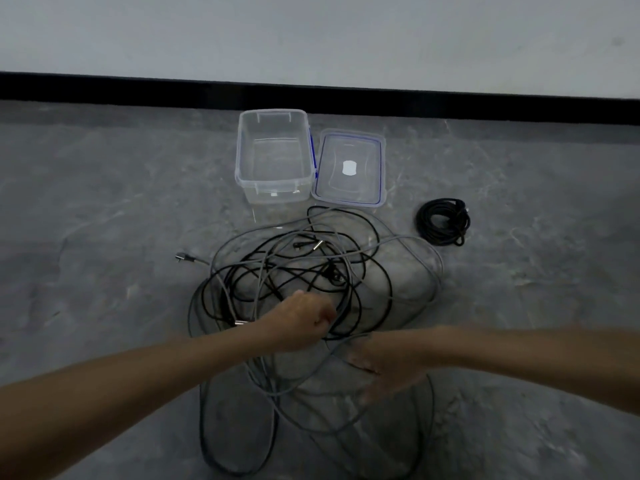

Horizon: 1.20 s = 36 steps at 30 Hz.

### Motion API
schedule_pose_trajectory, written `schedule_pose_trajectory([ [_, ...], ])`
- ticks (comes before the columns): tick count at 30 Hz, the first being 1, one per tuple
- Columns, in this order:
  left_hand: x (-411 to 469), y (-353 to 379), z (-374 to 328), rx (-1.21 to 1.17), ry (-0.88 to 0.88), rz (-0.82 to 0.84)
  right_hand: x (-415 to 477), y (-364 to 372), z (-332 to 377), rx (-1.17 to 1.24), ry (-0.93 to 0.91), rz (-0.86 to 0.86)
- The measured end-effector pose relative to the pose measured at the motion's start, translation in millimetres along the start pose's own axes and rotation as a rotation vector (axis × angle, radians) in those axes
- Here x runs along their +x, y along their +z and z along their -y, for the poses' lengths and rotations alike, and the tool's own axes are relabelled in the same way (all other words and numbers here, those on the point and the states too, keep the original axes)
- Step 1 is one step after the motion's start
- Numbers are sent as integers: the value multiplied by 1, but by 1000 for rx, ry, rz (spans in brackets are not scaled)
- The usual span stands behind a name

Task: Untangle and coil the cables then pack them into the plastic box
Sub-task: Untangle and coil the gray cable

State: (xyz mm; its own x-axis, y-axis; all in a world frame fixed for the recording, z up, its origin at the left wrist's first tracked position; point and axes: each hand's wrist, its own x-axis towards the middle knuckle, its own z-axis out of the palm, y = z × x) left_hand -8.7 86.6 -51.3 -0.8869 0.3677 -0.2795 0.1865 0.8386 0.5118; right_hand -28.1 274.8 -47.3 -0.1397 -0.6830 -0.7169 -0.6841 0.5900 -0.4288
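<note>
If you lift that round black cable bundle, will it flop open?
The coiled black cable probably keeps its ring, since one end looks wrapped round the loops. It would likely sag, like the loose cables lying limp nearby.

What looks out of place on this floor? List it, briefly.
Only the tangle of black and grey cables sprawled before the empty plastic box; its lid lies off beside it, and one coiled black cable sits apart on the floor. Nothing looks damaged or spilled.
</note>
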Motion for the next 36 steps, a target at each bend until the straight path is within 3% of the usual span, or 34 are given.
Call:
schedule_pose_trajectory([
  [10, -10, 4, 6, -77, -56, 166, -19, -31, 1, 5, 23, -95],
  [15, -13, 0, 7, -91, -37, 158, -20, -37, -12, -65, -19, -267],
  [19, -10, -3, 5, -90, -42, 175, -22, -46, -20, -82, 112, -387],
  [21, -10, -8, -2, -178, -54, 170, -23, -55, -23, 6, 146, -459],
  [25, -14, -25, -7, -599, -154, 231, -25, -77, -32, 93, 252, -649],
  [29, -16, -38, 3, -693, -63, 231, -38, -100, -44, 352, 364, -808],
  [36, -5, -34, 9, -495, 30, 172, -54, -111, -58, 1056, 478, -940],
])
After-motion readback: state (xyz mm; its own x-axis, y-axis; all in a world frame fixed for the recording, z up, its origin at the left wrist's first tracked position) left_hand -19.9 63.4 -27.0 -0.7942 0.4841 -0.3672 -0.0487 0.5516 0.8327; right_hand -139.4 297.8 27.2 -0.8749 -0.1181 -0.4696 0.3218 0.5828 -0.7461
